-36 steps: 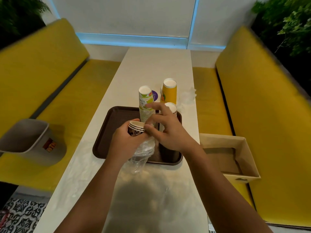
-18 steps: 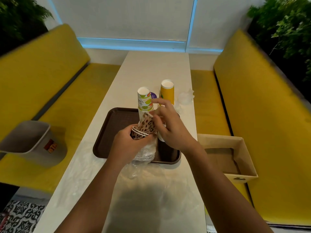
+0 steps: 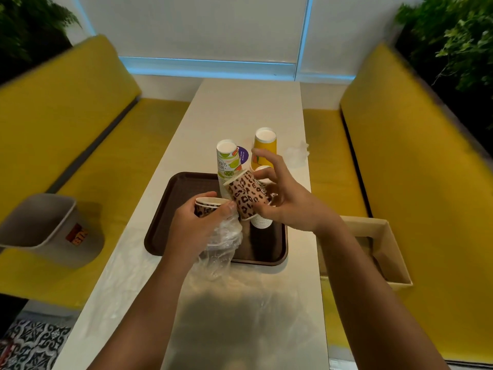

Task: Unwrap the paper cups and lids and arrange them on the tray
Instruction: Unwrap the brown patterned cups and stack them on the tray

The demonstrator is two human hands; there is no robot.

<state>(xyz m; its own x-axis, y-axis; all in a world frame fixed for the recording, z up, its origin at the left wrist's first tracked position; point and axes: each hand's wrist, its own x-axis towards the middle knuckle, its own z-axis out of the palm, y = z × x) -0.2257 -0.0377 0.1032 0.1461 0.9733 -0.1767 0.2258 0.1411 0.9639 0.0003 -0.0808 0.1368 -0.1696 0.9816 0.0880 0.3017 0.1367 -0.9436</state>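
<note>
Gripping the wrapped cup stack (image 3: 207,206) in the left hand (image 3: 193,229), pinching one tilted leopard-print cup (image 3: 249,200) in the right hand (image 3: 289,208) above the tray (image 3: 165,222); next, probably setting it down toward 12 o'clock.

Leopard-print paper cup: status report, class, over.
Left hand grips leopard-print cup stack, clear plastic wrap hanging below. Right hand holds one brown leopard-print paper cup, tilted, above brown plastic tray. White ribbed cup stack close beneath.

Cup stacks (image 3: 227,166) crowding right of tray (image 3: 176,209)
</note>
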